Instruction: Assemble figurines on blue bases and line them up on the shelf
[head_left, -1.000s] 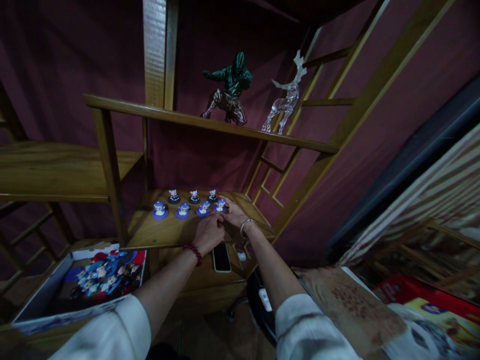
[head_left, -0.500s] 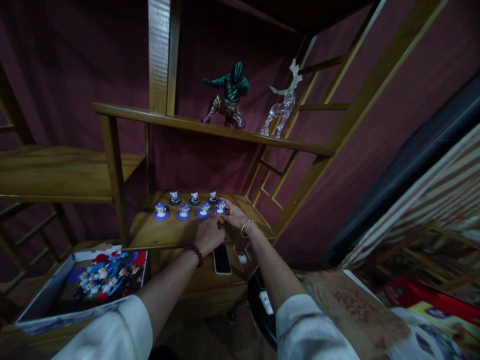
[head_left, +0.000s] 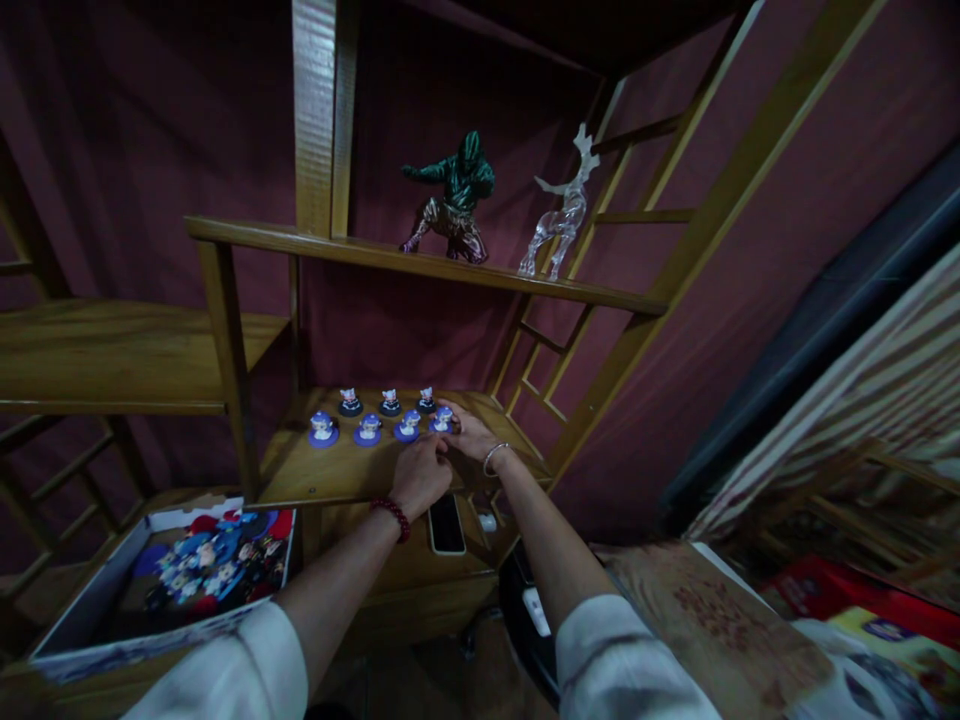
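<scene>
My right hand point(head_left: 474, 436) has its fingers around the rightmost purple-based figurine point(head_left: 442, 420) in the front row on the wooden shelf point(head_left: 337, 482). Close beside it, my left hand point(head_left: 422, 470) is closed, its fingertips meeting the right hand near that figurine's base; whether they pinch anything is hidden. Leftward in the same row stand three more purple figurines, the closest one point(head_left: 407, 426) just beyond my left hand. Behind them is a row of three white figurines on black bases, among them the middle one point(head_left: 389, 402).
Above, a dark green crouching statue point(head_left: 459, 195) and a clear deer ornament point(head_left: 559, 215) stand on a higher shelf board point(head_left: 337, 246). Lower left is an open box point(head_left: 90, 645) of jumbled figurines. A phone point(head_left: 447, 524) lies below my hands. A wooden post point(head_left: 227, 370) borders the shelf's left.
Both hands stay at the rightmost purple figurine with hardly any movement. The whole view has shifted slightly, with the shelf a little lower in the picture.
</scene>
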